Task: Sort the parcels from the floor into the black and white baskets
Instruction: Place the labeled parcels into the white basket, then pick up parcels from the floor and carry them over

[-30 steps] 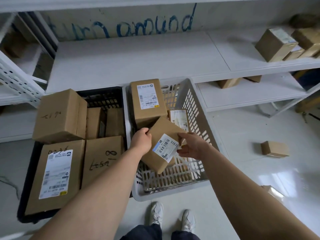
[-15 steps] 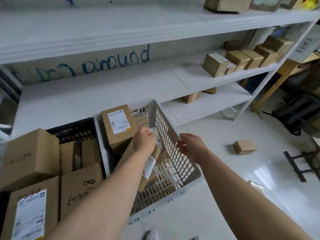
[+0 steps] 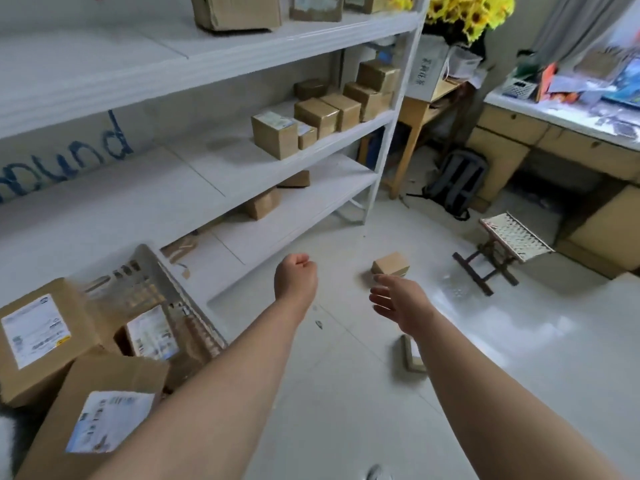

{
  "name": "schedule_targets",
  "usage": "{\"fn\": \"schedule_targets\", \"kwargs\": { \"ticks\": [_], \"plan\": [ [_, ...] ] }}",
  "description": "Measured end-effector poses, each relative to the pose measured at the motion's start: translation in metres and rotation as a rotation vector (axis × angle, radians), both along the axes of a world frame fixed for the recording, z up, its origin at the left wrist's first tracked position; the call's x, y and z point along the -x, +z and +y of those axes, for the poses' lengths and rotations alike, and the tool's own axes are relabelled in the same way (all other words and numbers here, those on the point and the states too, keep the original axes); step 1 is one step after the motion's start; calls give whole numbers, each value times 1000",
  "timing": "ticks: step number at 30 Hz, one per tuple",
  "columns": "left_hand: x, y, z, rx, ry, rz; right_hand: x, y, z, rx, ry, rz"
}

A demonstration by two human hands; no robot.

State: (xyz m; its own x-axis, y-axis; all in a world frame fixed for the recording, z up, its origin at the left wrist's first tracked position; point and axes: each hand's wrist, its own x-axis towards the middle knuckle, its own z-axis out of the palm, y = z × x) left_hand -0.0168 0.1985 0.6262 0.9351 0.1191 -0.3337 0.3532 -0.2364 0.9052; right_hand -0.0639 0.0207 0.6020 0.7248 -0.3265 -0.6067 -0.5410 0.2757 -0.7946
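Observation:
The white basket (image 3: 157,268) stands at the lower left with several labelled cardboard parcels (image 3: 149,336) in it; the black basket is out of view. A small brown parcel (image 3: 391,264) lies on the white floor ahead, just beyond my right hand (image 3: 398,301), whose fingers are spread and hold nothing. A flat small parcel (image 3: 412,353) lies on the floor under my right forearm. My left hand (image 3: 296,278) is curled into a fist over the floor, empty, to the right of the white basket.
White shelving (image 3: 242,157) carries several cardboard boxes (image 3: 311,126). A folding stool (image 3: 509,244) stands on the floor at right, a grey backpack (image 3: 457,181) leans by a wooden desk (image 3: 540,147). My shoe (image 3: 379,474) shows at the bottom edge.
The labelled parcel I held with both hands went down into the white basket. Both hands let go and swung right, out over the floor; my view turned right with them.

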Motion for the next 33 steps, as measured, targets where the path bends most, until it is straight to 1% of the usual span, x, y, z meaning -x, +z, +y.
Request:
{"fn": "schedule_targets", "kwargs": {
  "ticks": [6,9,15,21,24,28,33],
  "plan": [
    [-29,-22,-138,44,-84,53,-13,-9,-137,-9,-64,10],
    [-45,-35,-191,57,-119,90,-24,-18,-195,8,-79,23],
    [-98,-64,-265,74,-129,195,-71,-47,-276,4,-139,62],
    [-191,-106,-322,112,-130,297,-155,-88,-332,-17,-209,97],
    [-247,-137,-352,112,-160,346,-203,-118,-358,-37,-250,113],
    [-308,-192,-389,101,-156,417,-259,-175,-392,-62,-293,152],
    [-364,-294,-424,80,-133,492,-318,-271,-428,-42,-314,182]
  ]
}}
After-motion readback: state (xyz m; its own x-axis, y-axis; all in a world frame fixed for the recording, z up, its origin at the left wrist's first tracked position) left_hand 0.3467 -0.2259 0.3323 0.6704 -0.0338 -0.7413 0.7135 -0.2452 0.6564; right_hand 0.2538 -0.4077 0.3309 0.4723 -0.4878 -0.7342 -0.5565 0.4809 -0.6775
